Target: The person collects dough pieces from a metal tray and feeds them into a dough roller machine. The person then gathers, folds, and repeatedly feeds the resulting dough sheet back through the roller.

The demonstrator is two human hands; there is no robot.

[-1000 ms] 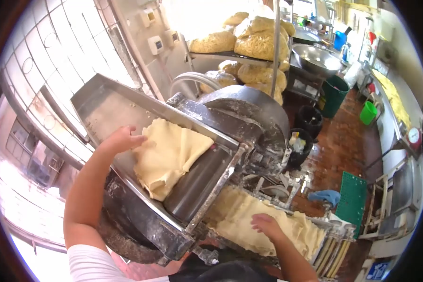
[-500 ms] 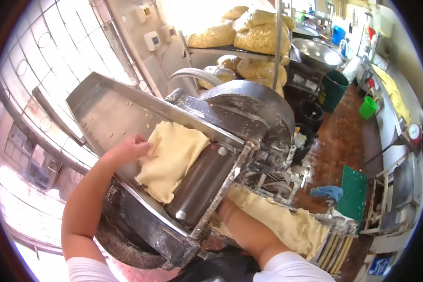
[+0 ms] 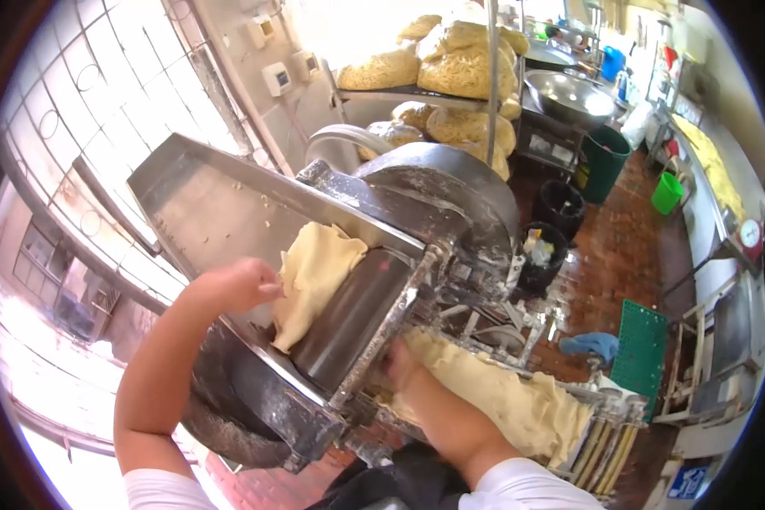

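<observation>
A pale dough sheet lies on the steel tray of a roller machine, its lower edge against the dark roller. At the sheet's left edge my left hand is closed, fingers curled and fingertips pinching the dough. My right hand reaches below the machine's front bar, close to a second, longer dough sheet on the outfeed rollers. That hand is blurred and its fingers are partly hidden, so its grip is unclear.
The sloped metal tray has small dough crumbs. Beside it is a large wheel guard. Bagged noodles fill a rack behind. Black bins, a green crate and a light-green bucket stand on the brick floor.
The dough sheet on the tray has become shorter and narrower, partly drawn into the roller. My left hand stays by its edge, fingers more curled. My right hand has come up slightly beneath the bar.
</observation>
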